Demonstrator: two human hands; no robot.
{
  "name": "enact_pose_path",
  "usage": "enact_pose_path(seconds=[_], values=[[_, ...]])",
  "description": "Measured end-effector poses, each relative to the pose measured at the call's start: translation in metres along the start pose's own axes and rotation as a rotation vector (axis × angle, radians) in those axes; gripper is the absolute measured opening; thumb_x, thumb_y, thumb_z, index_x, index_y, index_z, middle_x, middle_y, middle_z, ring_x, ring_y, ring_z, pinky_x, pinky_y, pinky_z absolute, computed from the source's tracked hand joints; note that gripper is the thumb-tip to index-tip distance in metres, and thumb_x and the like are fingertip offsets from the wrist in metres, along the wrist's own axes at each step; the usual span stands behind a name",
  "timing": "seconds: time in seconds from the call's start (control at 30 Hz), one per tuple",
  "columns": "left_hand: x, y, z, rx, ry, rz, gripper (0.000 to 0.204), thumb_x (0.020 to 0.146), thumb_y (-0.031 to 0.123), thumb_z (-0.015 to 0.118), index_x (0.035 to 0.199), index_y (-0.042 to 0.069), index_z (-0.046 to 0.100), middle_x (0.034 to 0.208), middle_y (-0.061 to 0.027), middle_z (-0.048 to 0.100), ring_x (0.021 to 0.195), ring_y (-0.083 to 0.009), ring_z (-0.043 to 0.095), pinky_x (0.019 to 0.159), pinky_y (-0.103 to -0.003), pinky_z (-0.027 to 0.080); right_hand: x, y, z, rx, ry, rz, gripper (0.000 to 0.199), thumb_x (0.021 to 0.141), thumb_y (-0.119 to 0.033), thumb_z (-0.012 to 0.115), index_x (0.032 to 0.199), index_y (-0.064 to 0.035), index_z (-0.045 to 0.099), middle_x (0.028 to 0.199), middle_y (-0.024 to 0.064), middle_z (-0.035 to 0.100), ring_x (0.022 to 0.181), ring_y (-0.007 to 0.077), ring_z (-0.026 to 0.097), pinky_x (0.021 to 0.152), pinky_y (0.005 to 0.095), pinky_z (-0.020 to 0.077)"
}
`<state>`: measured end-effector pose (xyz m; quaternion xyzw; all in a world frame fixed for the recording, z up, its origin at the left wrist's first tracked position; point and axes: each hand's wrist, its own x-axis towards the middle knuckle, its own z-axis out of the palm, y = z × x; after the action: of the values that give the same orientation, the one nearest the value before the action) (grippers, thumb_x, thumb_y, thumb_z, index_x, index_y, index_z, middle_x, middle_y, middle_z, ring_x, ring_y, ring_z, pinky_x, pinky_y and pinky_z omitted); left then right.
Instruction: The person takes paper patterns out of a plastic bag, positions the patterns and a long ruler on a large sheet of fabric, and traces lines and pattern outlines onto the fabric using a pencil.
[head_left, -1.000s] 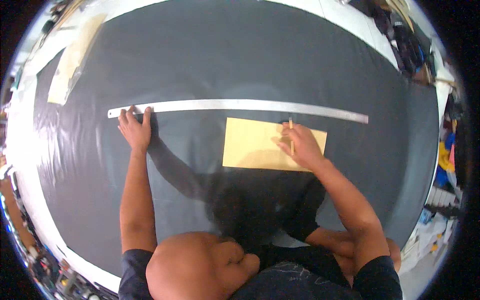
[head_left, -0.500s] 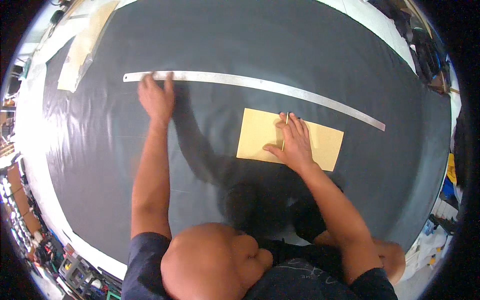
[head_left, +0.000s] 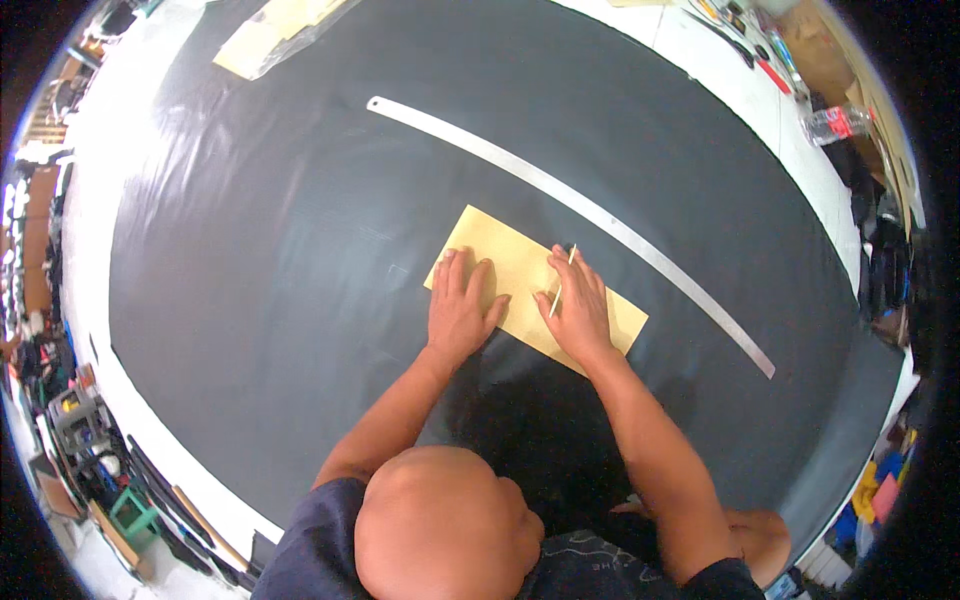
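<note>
A yellow rectangular piece of card [head_left: 515, 265] lies at a slant on a wide black sheet [head_left: 270, 330]. My left hand [head_left: 460, 318] rests flat on its left part, fingers stretched out, holding nothing. On the right part of the card, my right hand [head_left: 582, 315] keeps a thin pale-yellow, pen-like stick [head_left: 563, 281] between thumb and fingers. Whether the stick's tip marks anything cannot be seen. Beyond the card, apart from both hands, a long metal ruler [head_left: 612, 224] runs from far left to near right.
Clear plastic wrapping with yellow card [head_left: 275, 35] lies at the far left of the sheet. A white table edge [head_left: 690, 55] borders it, bearing a red-handled tool [head_left: 774, 77] and a plastic bottle [head_left: 838, 124] at far right. A green stool [head_left: 133, 513] stands at lower left.
My left hand has let go of the ruler's left end and come down onto the card. The view has turned, so the ruler and card appear more slanted. The stick stays in my right hand.
</note>
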<state>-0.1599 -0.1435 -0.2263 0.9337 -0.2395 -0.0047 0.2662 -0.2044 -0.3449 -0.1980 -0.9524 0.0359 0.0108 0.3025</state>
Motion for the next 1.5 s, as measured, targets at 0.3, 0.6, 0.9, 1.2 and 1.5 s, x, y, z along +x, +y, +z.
enact_pose_path(seconds=[0.3, 0.6, 0.9, 1.2, 1.5], values=[[0.005, -0.034, 0.005, 0.137, 0.094, -0.104, 0.063, 0.093, 0.039, 0.063, 0.142, 0.002, 0.048, 0.154, -0.0256, 0.035, 0.144, -0.0435, 0.032, 0.118, -0.054, 0.024, -0.009, 0.012, 0.011, -0.069, -0.035, -0.103, 0.058, 0.085, -0.022, 0.072, 0.135, -0.004, 0.05, 0.145, 0.0173, 0.05, 0.139, 0.0412, 0.039, 0.114, 0.0538, 0.0289], [0.01, -0.038, -0.002, 0.122, 0.04, -0.115, 0.063, 0.094, 0.042, 0.061, 0.145, 0.007, 0.047, 0.155, -0.0193, 0.037, 0.145, -0.0389, 0.033, 0.12, -0.053, 0.022, -0.01, 0.013, 0.017, -0.143, -0.052, -0.082, 0.057, 0.088, -0.025, 0.071, 0.137, -0.0056, 0.049, 0.146, 0.0156, 0.05, 0.141, 0.0391, 0.037, 0.118, 0.0523, 0.0244], [0.011, -0.04, -0.003, 0.085, 0.059, -0.142, 0.062, 0.092, 0.037, 0.061, 0.143, 0.004, 0.047, 0.155, -0.0195, 0.037, 0.145, -0.038, 0.033, 0.12, -0.054, 0.021, -0.004, 0.013, 0.019, -0.186, -0.042, -0.134, 0.059, 0.087, -0.028, 0.072, 0.137, -0.007, 0.05, 0.145, 0.0148, 0.052, 0.14, 0.0381, 0.039, 0.115, 0.0518, 0.0259], [0.013, -0.038, -0.003, 0.095, 0.026, -0.172, 0.064, 0.091, 0.036, 0.061, 0.144, 0.004, 0.045, 0.154, -0.0201, 0.037, 0.145, -0.0376, 0.032, 0.12, -0.057, 0.021, -0.004, 0.02, 0.023, -0.185, -0.001, -0.158, 0.066, 0.083, -0.033, 0.074, 0.14, -0.01, 0.05, 0.144, 0.013, 0.052, 0.138, 0.0358, 0.04, 0.112, 0.054, 0.0284], [0.015, -0.035, 0.0, 0.105, 0.003, -0.178, 0.064, 0.091, 0.036, 0.06, 0.144, 0.003, 0.045, 0.154, -0.0212, 0.037, 0.145, -0.0381, 0.032, 0.12, -0.057, 0.02, 0.022, 0.017, 0.012, -0.106, 0.082, -0.098, 0.043, 0.095, -0.017, 0.06, 0.135, -0.0051, 0.053, 0.136, 0.0129, 0.059, 0.126, 0.0344, 0.053, 0.108, 0.0467, 0.0336]])
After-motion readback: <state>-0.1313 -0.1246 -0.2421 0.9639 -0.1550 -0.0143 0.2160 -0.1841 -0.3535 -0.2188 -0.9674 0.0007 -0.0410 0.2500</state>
